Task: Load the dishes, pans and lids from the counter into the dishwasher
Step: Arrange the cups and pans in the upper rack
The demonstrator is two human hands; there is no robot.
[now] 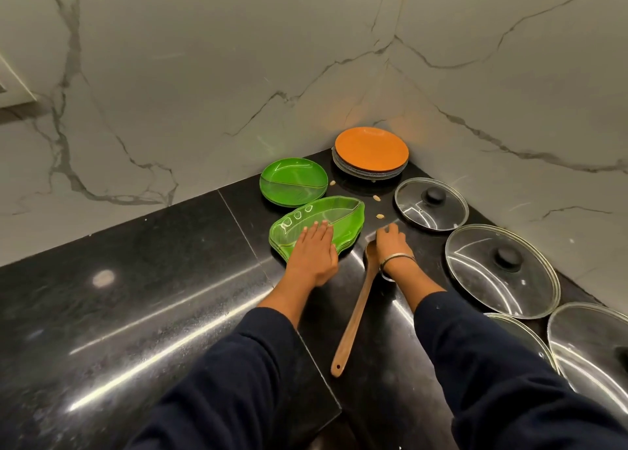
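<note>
Pickup stage: left hand [314, 251] flat, fingers straight, on leaf-shaped green plates [317, 223] stacked at mid counter [136, 296]; right hand [390, 240] loose, empty, just right. Next: curl under stack rim, lift.

A stack of green leaf-shaped plates [326, 218] lies flat mid-surface, a round green plate [293, 182] just behind it. An orange-topped plate stack [371, 154] fills the far corner, and glass lids [431, 204] line the right edge.

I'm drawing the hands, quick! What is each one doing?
Left hand: open, fingers flat on the leaf-shaped green plates.
Right hand: cannot tell; fingertips reach to the counter, holding nothing visible.
</note>
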